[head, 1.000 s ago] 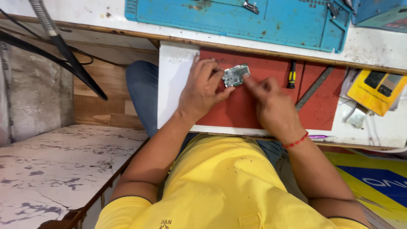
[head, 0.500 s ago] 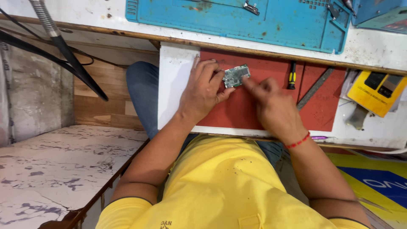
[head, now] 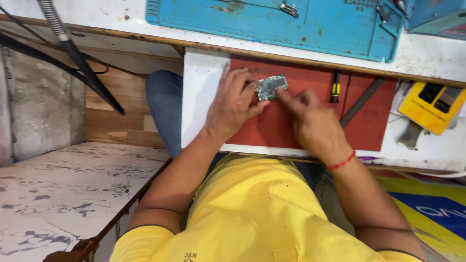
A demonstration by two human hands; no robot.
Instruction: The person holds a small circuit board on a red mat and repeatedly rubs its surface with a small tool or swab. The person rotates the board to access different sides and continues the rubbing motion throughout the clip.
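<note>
We look down over a yellow shirt (head: 252, 213) at our two hands working on a red mat (head: 310, 126) laid on the white surface (head: 201, 92). Our left hand (head: 235, 104) has its fingers curled around a small greenish circuit board (head: 272, 86), pinching it by its left edge and holding it just above the mat, near the mat's upper middle. Our right hand (head: 315, 121) comes in from the other side, forefinger stretched out and touching the board's right end, the other fingers loosely folded; whether they hold anything we cannot tell. The board looks thin, light and stiff, and we judge it fragile, with tiny parts on its face, so the edges are the place to take it, not the flat. Just right of our hands lies a small screwdriver (head: 335, 88) with a yellow and black handle, and beside it a flat grey metal bar (head: 361, 102), set at a slant. Further right sits a yellow meter (head: 429, 107). Above the mat a blue work mat (head: 272, 24) spreads across the upper bench.
</note>
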